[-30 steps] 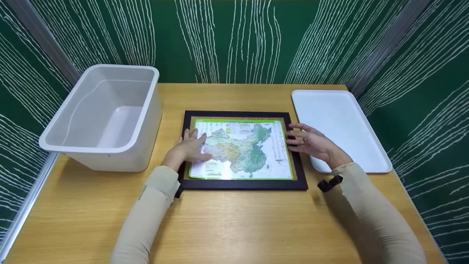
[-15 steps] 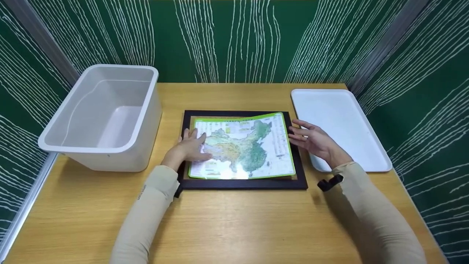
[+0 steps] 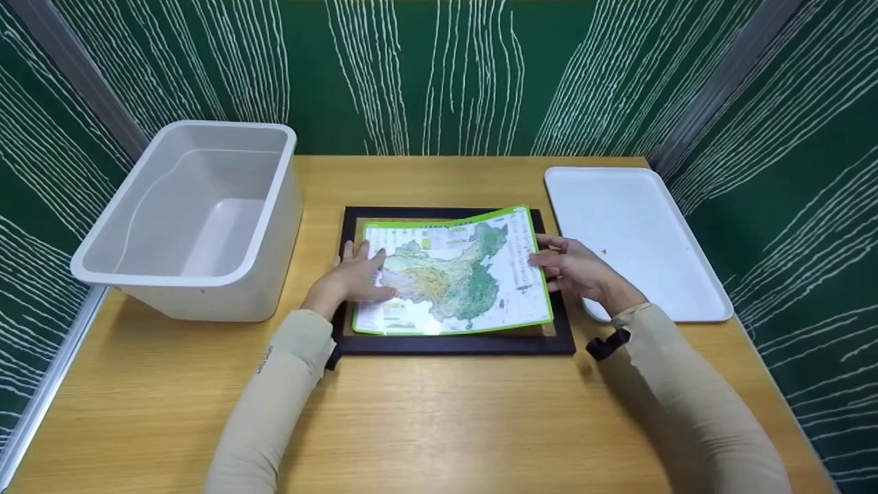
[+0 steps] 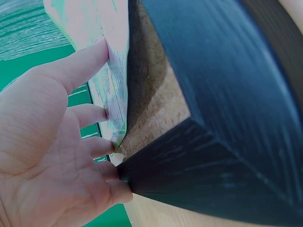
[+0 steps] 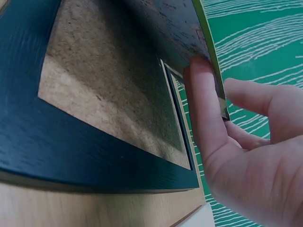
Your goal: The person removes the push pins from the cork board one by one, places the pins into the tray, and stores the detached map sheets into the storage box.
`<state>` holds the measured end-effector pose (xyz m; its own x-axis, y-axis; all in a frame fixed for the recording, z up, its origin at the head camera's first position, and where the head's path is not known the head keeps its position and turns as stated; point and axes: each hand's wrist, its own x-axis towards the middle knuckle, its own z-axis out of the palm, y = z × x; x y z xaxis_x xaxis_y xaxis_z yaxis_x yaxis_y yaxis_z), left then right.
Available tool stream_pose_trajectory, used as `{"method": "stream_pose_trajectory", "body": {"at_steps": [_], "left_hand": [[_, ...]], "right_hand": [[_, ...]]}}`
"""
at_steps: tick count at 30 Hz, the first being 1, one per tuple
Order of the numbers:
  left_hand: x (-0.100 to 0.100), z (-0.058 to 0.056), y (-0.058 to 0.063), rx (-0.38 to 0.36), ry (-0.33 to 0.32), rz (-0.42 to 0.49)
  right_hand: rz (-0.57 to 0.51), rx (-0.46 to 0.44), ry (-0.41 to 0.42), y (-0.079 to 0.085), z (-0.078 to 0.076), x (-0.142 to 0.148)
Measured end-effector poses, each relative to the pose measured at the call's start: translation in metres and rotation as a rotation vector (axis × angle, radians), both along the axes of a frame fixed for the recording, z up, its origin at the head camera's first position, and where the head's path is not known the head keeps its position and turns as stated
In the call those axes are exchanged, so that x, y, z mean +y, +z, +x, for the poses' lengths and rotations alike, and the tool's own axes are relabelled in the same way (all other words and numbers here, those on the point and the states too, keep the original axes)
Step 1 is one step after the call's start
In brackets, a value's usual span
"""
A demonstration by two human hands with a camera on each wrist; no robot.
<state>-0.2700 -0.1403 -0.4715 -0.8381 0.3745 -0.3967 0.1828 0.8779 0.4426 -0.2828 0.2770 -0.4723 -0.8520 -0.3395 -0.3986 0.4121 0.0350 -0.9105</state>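
The person has a map sheet (image 3: 453,281) in hand over a dark frame (image 3: 466,346), which lies around the middle of the wooden surface (image 3: 425,412), well in from the near edge. The right grip (image 3: 576,267) is clamped on the sheet's right edge, thumb to one side and fingertips to the other, with that side bent up clear of the cork backing (image 5: 104,94); the left grip (image 3: 353,278) lies with its fingers spread apart over the sheet's left edge and the frame's left side, pinching nothing. The step in hand looks like lifting the sheet by its right side while the left steadies the rest. The next move seems to call for a secure pinch on the right and a smooth, even motion, so the bend does not become a crease, and for easing the left pressure. A white tub (image 3: 185,280) stands toward the surface's far left corner, a white tray (image 3: 617,199) by the far right one
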Motion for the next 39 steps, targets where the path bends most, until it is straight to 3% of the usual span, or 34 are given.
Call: {"method": "stream_pose_trajectory", "body": {"at_steps": [17,25,30,34,39], "left_hand": [[0.001,0.003,0.003,-0.02,0.02,0.025],[-0.001,0.0,0.006,-0.036,0.024,0.027],[-0.005,-0.002,0.007,-0.025,0.058,0.073],[-0.008,-0.002,0.007,0.045,0.11,0.128],[-0.009,-0.005,0.006,0.214,0.214,0.164]], "right_hand": [[0.045,0.012,-0.005,-0.01,0.002,0.002],[0.001,0.024,-0.01,-0.009,0.004,0.004],[-0.049,0.026,-0.032,-0.01,0.004,0.006],[-0.071,0.027,-0.035,-0.01,0.003,0.008],[-0.068,0.015,-0.038,-0.011,0.004,0.01]]}}
